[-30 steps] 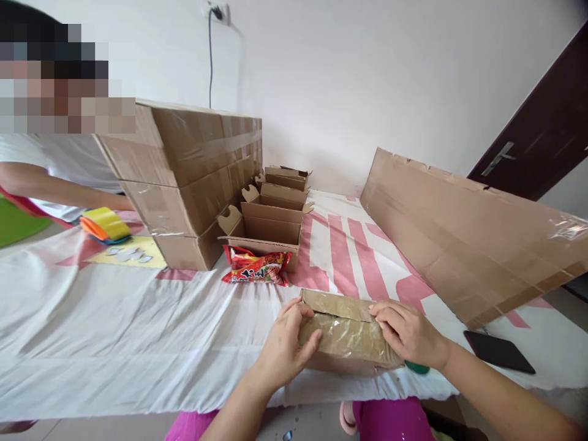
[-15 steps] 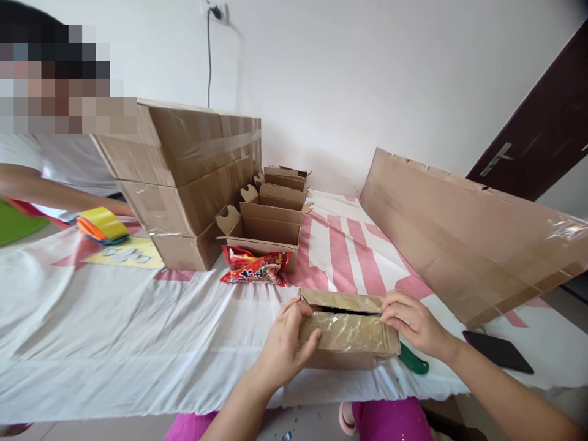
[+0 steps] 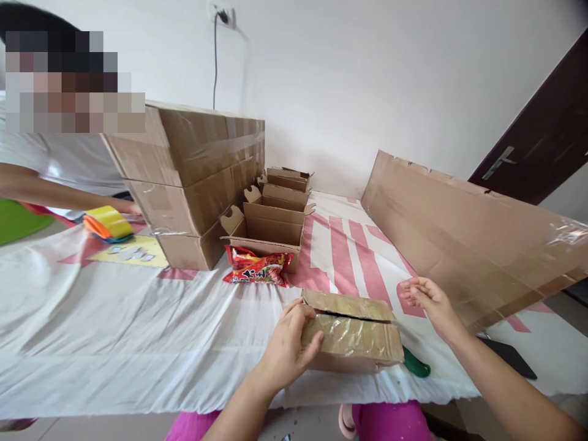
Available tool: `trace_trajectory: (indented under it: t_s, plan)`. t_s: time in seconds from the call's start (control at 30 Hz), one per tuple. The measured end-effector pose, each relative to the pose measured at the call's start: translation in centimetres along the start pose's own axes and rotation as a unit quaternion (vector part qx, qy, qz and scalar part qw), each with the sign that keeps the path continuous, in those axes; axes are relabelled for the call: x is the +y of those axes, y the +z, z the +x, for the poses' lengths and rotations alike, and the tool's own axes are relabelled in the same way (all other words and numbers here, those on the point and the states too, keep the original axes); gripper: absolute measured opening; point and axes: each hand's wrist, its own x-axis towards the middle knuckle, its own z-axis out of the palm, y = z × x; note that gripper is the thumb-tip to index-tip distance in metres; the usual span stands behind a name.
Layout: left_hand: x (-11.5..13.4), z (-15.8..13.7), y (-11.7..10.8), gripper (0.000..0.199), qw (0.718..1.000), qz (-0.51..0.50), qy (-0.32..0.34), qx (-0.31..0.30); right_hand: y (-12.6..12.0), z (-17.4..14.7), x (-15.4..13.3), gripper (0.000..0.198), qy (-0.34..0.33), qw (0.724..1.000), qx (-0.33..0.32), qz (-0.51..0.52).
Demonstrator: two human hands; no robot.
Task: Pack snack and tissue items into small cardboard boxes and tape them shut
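Observation:
A small cardboard box with clear tape on it lies near the table's front edge. Its top flaps almost meet, leaving a narrow dark gap. My left hand grips the box's left end, thumb on the top flap and fingers at the gap. Up and to the right of the box, my right hand is held apart from it, fingers loosely bent and nothing visible in them. A green-handled tool sticks out by the box's right end, partly hidden. Beyond the box lies a red food packet.
Several open cardboard boxes stand in a row behind the packet. Stacked closed cartons rise at left, near a co-worker's arm and a yellow-orange roll. A large cardboard panel and a black flat object are at right.
My right hand has let go of the box's right end and moved up and to the right. My left hand has stayed on the left end. The view has shifted slightly.

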Motion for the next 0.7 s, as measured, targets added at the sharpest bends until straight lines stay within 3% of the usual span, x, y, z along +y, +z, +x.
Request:
trace_trajectory:
  t_s: [0.1,0.2,0.27,0.37,0.5,0.7]
  plan:
    - [0.0,0.0,0.0,0.016,1.000,0.000,-0.005,-0.007,1.0,-0.9,-1.5,0.033,-0.096,0.992,-0.045,-0.074]
    - [-0.1,0.1,0.1,0.015,1.000,0.001,-0.006,-0.012,2.8,-1.7,-3.8,0.028,-0.194,0.951,-0.138,-0.195]
    - [-0.1,0.1,0.1,0.013,1.000,0.003,-0.003,-0.011,4.0,-1.7,-5.0,0.034,-0.230,0.922,-0.199,-0.240]
    - [-0.1,0.0,0.0,0.013,1.000,0.004,-0.004,-0.015,5.5,-1.1,-5.9,0.045,-0.264,0.899,-0.246,-0.250]
    - [0.0,0.0,-0.1,0.012,1.000,0.004,-0.002,-0.014,6.3,-0.7,-6.0,0.039,-0.298,0.881,-0.265,-0.255]
    - [0.1,0.1,-0.2,0.014,1.000,0.007,0.006,-0.006,5.8,-1.8,-5.4,0.017,-0.321,0.874,-0.230,-0.282]
